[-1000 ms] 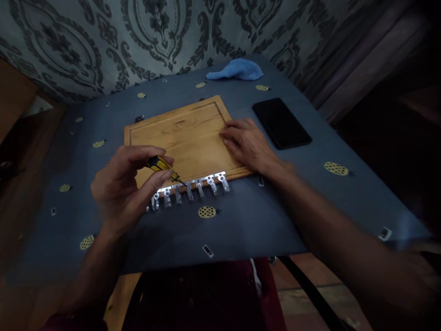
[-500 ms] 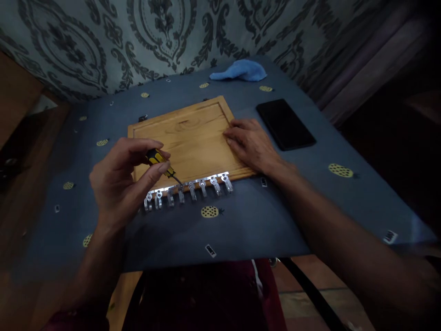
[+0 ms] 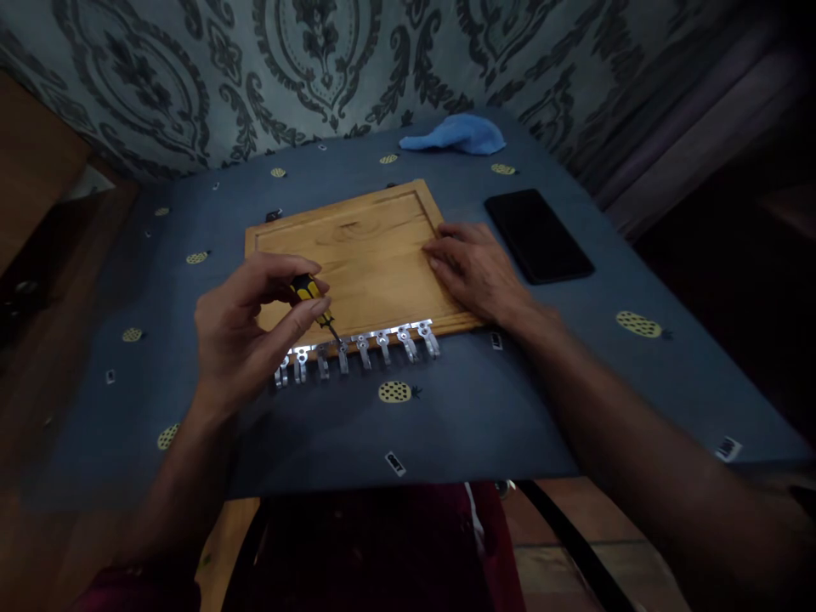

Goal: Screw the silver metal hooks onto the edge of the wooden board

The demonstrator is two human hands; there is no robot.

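Blue tablecloth [image 3: 478, 408] — screwdriver [image 3: 311, 294] (tip at metal hooks [image 3: 364, 350]) pinched in left hand [image 3: 250, 319], board [image 3: 376, 259] touched by loosely curled right hand [image 3: 477, 265].

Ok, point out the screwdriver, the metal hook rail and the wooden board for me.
Screwdriver [image 3: 309, 289]: head view, on its yellow-and-black handle.
Metal hook rail [image 3: 363, 342]: head view, on a hook near its middle.
Wooden board [image 3: 376, 263]: head view, on its bare upper face.

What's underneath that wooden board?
The wooden board lies on a pineapple-print tablecloth, visible beyond its edges. The board covers the area directly beneath, so anything else there cannot be seen.
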